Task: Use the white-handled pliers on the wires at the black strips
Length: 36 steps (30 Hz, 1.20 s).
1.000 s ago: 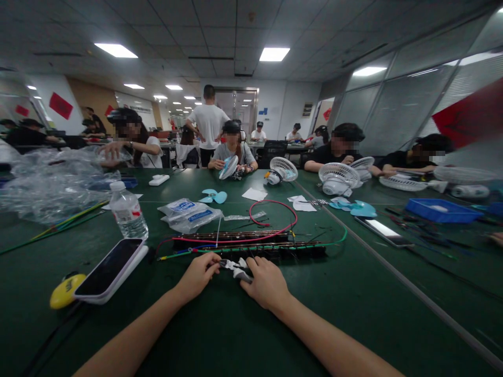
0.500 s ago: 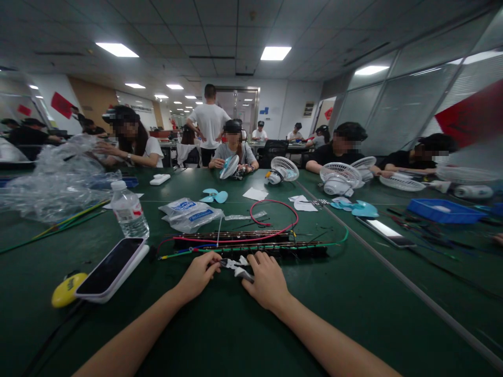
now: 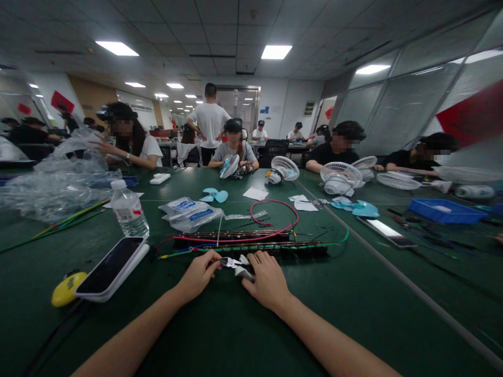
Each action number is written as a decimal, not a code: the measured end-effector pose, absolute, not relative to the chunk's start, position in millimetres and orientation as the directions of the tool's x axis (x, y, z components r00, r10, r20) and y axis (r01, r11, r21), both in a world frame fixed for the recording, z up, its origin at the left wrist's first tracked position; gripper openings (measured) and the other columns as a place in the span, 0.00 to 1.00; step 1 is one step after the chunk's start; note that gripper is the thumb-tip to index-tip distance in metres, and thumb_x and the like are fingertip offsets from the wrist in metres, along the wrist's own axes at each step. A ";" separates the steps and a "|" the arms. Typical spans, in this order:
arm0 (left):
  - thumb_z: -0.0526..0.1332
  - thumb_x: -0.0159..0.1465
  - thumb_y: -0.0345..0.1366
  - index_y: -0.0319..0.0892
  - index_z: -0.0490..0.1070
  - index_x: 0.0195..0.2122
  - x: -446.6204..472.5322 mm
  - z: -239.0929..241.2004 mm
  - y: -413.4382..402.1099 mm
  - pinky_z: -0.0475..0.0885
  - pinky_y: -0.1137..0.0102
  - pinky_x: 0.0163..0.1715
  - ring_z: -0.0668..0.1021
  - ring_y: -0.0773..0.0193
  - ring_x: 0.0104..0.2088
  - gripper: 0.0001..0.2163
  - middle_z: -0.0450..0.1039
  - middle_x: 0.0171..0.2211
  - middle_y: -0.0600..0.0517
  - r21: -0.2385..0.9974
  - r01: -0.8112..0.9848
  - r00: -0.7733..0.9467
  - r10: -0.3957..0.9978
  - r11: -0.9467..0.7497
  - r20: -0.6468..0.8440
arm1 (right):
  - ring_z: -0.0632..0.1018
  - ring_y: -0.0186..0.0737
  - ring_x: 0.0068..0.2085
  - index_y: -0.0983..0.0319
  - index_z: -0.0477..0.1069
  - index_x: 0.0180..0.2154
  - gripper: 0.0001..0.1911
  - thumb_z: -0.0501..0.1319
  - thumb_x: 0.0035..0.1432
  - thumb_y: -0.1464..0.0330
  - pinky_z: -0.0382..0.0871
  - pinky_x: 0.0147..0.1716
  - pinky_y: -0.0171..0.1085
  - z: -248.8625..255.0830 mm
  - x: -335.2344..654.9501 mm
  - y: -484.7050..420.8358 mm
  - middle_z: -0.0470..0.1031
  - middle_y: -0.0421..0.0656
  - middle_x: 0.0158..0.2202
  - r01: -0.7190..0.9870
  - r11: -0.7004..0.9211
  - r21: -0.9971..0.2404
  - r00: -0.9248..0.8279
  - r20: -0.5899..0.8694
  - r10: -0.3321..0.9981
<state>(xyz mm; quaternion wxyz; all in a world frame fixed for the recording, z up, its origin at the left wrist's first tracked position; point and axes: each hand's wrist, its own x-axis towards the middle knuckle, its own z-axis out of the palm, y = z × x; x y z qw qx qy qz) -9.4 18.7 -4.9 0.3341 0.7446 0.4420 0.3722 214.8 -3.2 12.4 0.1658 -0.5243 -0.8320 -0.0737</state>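
Observation:
My left hand [image 3: 198, 275] and my right hand [image 3: 268, 278] rest on the green table [image 3: 353, 293], close together, both pinching a small silver tool with white grips [image 3: 237, 265] between them. Just beyond my fingers lie two long black terminal strips [image 3: 251, 244] with copper contacts. A red wire [image 3: 275, 222] loops over the strips, and green and blue wires [image 3: 184, 253] run along them. What the tool's tip holds is too small to tell.
A phone in a white case [image 3: 111, 268] and a yellow object [image 3: 66, 295] lie at my left, with a water bottle [image 3: 129, 210] and plastic bags [image 3: 190, 213] behind. Another phone [image 3: 384, 231] and a blue tray [image 3: 444, 210] lie right. Several people sit across with small fans [image 3: 338, 179].
My hands and the tool have shifted slightly away from me toward the strips. The person at the far left has moved their arms over the clear plastic sheet.

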 end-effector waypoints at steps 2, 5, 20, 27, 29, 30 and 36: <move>0.52 0.65 0.34 0.40 0.68 0.38 -9.7 -4.7 18.7 0.72 0.71 0.28 0.76 0.62 0.30 0.07 0.72 0.32 0.50 0.825 0.412 0.334 0.907 -0.387 0.258 | 0.66 0.48 0.44 0.62 0.65 0.48 0.23 0.60 0.51 0.60 0.57 0.43 0.42 12.8 214.8 -3.5 0.67 0.48 0.43 0.895 0.443 -0.052 -0.399 0.354 0.846; 0.52 0.65 0.34 0.40 0.68 0.38 -9.9 -3.6 18.0 0.72 0.71 0.28 0.75 0.63 0.30 0.07 0.72 0.32 0.50 0.823 0.414 0.339 0.905 -0.390 0.258 | 0.66 0.49 0.45 0.62 0.64 0.49 0.24 0.60 0.51 0.60 0.57 0.44 0.43 12.8 214.7 -4.0 0.67 0.49 0.44 0.886 0.460 -0.060 -0.411 0.361 0.837; 0.52 0.65 0.36 0.41 0.68 0.38 -11.0 -6.2 19.1 0.70 0.71 0.28 0.75 0.63 0.30 0.07 0.73 0.32 0.50 0.819 0.415 0.332 0.904 -0.397 0.269 | 0.66 0.47 0.45 0.62 0.69 0.36 0.11 0.62 0.50 0.63 0.59 0.42 0.42 8.9 217.5 -3.1 0.67 0.49 0.44 0.855 0.512 -0.080 -0.449 0.381 0.808; 0.52 0.65 0.35 0.41 0.68 0.37 -9.8 -5.0 19.2 0.71 0.71 0.28 0.75 0.63 0.29 0.07 0.72 0.31 0.50 0.825 0.411 0.326 0.908 -0.388 0.264 | 0.66 0.49 0.46 0.62 0.70 0.37 0.11 0.61 0.52 0.63 0.59 0.43 0.43 10.0 215.7 -5.0 0.67 0.50 0.45 0.862 0.502 -0.070 -0.443 0.377 0.813; 0.52 0.65 0.35 0.41 0.68 0.37 -10.4 -5.6 20.0 0.71 0.71 0.28 0.75 0.63 0.29 0.07 0.73 0.31 0.51 0.823 0.413 0.324 0.908 -0.390 0.267 | 0.66 0.48 0.46 0.62 0.70 0.37 0.11 0.60 0.53 0.63 0.60 0.43 0.43 9.7 215.7 -4.8 0.67 0.50 0.45 0.860 0.506 -0.072 -0.446 0.378 0.812; 0.52 0.65 0.35 0.41 0.68 0.37 -10.8 -5.9 20.3 0.71 0.71 0.28 0.75 0.63 0.28 0.07 0.73 0.31 0.51 0.822 0.415 0.325 0.907 -0.391 0.267 | 0.67 0.48 0.46 0.62 0.70 0.37 0.10 0.60 0.53 0.63 0.60 0.43 0.43 9.6 215.8 -4.7 0.68 0.50 0.45 0.858 0.509 -0.073 -0.448 0.378 0.810; 0.52 0.65 0.35 0.40 0.68 0.37 -11.6 -6.0 19.1 0.71 0.71 0.27 0.74 0.64 0.27 0.07 0.73 0.31 0.50 0.818 0.424 0.331 0.907 -0.390 0.261 | 0.68 0.47 0.45 0.62 0.70 0.38 0.10 0.59 0.54 0.63 0.61 0.42 0.42 9.3 216.7 -3.7 0.68 0.49 0.44 0.852 0.518 -0.072 -0.459 0.373 0.806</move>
